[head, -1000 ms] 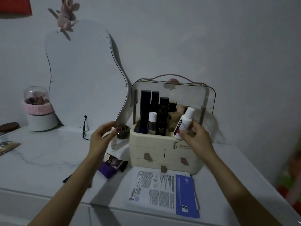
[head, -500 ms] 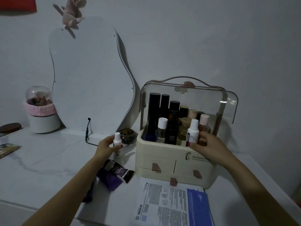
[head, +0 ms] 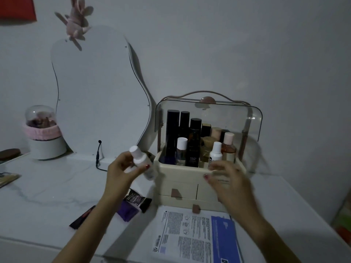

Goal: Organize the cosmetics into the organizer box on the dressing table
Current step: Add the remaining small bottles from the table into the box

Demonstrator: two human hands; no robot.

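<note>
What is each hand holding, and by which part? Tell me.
The left hand pinches a small white-capped bottle round its body, below the cap. The right hand holds nothing.

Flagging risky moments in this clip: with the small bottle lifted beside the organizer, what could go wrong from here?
1. The left hand holds the small white-capped bottle tilted, by the fingertips; it could slip onto the table.
2. The organizer box already looks crowded with upright bottles, so pushing another in may topple the clear bottle in the front row.
3. The right hand is blurred near the front rim and might knock the white bottle.
</note>
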